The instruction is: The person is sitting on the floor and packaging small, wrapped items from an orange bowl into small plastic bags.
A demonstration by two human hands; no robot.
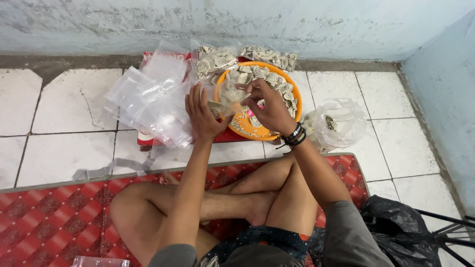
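— 2 hands busy?
— Yes. My left grip point(202, 114) holds a small clear bag point(221, 101) open above the orange tray point(247, 129); my right grip point(269, 110) pinches swirl-patterned snacks point(231, 92) into it.

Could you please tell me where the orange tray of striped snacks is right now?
In the head view, the orange tray sits on the tiled floor near the wall, just beyond the right hand, between the clear plastic bags on the left and a crumpled bag on the right.

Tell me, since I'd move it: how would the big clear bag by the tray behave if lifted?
The bag looks thin and crumpled, so probably floppy and sagging. It seems mostly air with few pieces inside, so likely light. Its glossy film may slip in the fingers.
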